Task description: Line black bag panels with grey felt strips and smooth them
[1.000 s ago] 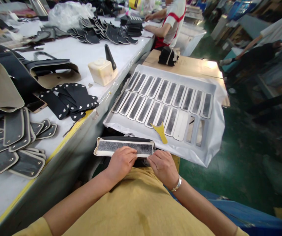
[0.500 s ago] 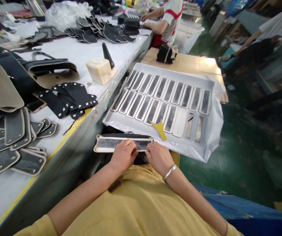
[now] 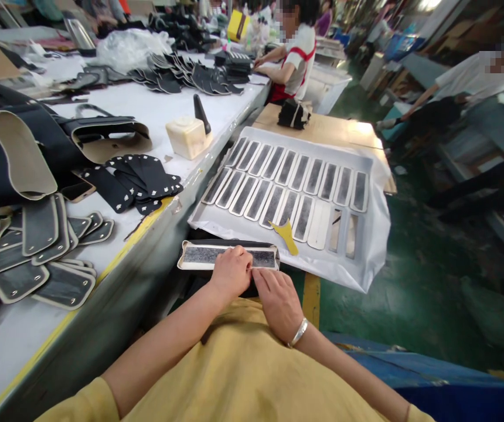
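In front of my body is a black bag piece with an off-white border and a long dark grey strip facing up. My left hand lies across its middle, fingers curled over the near edge and closed on it. Right beside it, my right hand pinches the same near edge with bent fingers; the fingertips are partly hidden. Just beyond lies a grey-white tray with two rows of off-white, rounded strips, most bearing dark grey centres. A yellow forked scrap rests on the tray's near side.
The long white table on the left carries black bags, fanned black flaps, grey flaps and a cream container. A co-worker sits farther along it. Cardboard lies under the tray's far side.
My right hand has slid left along the near edge, from the bag piece's right end to beside my left hand. My left hand stays on the piece. The view has shifted slightly.
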Tool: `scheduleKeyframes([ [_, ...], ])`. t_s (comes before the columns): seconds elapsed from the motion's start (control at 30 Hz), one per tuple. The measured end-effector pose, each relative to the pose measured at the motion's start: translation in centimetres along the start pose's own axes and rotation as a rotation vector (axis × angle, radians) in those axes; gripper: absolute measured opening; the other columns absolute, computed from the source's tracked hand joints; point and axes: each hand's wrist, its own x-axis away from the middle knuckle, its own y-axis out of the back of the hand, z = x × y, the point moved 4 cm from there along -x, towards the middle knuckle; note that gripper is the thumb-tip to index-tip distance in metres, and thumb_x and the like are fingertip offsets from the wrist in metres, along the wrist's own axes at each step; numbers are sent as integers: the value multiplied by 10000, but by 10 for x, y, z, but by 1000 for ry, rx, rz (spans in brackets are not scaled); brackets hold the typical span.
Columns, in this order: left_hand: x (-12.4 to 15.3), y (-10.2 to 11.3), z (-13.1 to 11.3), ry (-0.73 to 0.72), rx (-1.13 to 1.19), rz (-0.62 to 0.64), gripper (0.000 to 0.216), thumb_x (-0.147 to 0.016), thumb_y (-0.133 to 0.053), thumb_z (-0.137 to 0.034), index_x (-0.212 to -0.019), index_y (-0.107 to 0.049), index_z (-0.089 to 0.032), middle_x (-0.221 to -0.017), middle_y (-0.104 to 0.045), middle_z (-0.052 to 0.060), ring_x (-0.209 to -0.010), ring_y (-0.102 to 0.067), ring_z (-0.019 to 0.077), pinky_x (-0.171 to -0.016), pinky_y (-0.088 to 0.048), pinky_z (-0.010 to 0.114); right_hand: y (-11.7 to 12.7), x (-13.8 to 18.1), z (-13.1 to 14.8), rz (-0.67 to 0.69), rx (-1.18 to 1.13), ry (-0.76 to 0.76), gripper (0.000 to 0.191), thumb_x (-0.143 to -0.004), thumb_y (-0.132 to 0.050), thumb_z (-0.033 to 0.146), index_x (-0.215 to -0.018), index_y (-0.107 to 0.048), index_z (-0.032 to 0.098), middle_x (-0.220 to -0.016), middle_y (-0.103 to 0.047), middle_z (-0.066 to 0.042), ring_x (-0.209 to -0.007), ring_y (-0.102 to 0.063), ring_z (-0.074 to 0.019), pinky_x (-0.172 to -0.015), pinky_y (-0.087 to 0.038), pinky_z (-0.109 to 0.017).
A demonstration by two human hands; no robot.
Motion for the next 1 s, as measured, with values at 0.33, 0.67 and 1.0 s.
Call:
scheduleKeyframes([
  [0.33,25,28,36,-117,364,-171,235,-738,-627,-121,-970,-610,-152,-1065,-559,74,-987,-552,188,-899,-459,344,-16,13,14,-55,112,7,407,-862,-455,62,-1257,-554,63,-1202,-608,-141,-1066,-508,-275,-1001,-381,-439],
  [0.67,31,21,57,-9,199,-94,131,-797,-607,-215,-690,-666,-169,-890,-622,23,-858,-541,175,-804,-412,321,-19,11,16,-123,168,82,408,-835,-433,50,-1216,-576,15,-1196,-609,-152,-1111,-491,-282,-1018,-380,-463],
  [1.0,33,19,51,29,86,-150,123,-808,-548,-173,-691,-585,-174,-879,-591,13,-859,-503,193,-759,-385,348,-47,8,21,-45,158,125,496,-845,-449,93,-1327,-441,-22,-1431,-375,-225,-1339,-295,-348,-1072,-326,-469],
])
